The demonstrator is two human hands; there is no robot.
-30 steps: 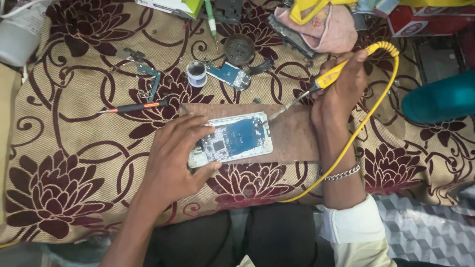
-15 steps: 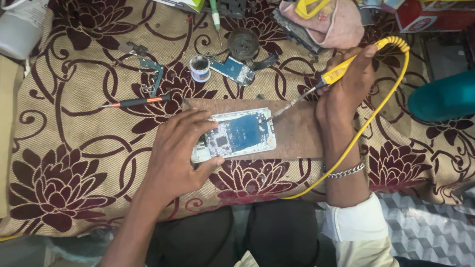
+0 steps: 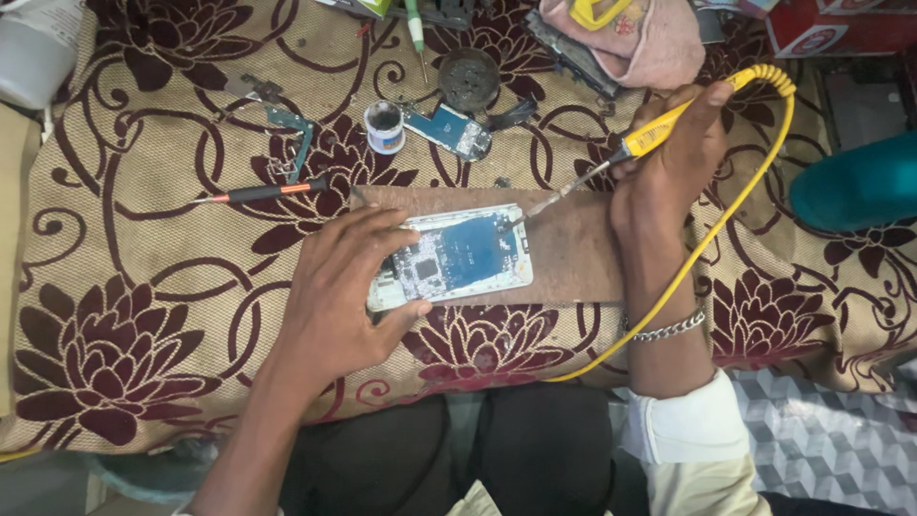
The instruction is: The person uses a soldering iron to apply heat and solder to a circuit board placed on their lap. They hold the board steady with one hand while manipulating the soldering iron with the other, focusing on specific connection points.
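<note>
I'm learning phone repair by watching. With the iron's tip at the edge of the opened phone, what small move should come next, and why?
Probably ease the soldering iron tip down onto the opened phone: the right hand has it poised at the board's upper right edge, and the left hand pins the phone on the wooden board.

The cloth (image 3: 143,287) is tan with big dark red flowers and curly dark red lines, and the board (image 3: 573,253) on it is brown. The open phone (image 3: 458,256) has a white edge and a blue and grey inside, and at 2 o'clock from it the right hand (image 3: 669,167) holds a yellow soldering iron (image 3: 650,139) with a yellow wire (image 3: 707,239). At 10 o'clock from the phone lies a black and orange screwdriver (image 3: 263,192), at 12 o'clock a small white pot (image 3: 385,127) with black inside, and at 1 o'clock a pink rag (image 3: 650,43).
</note>
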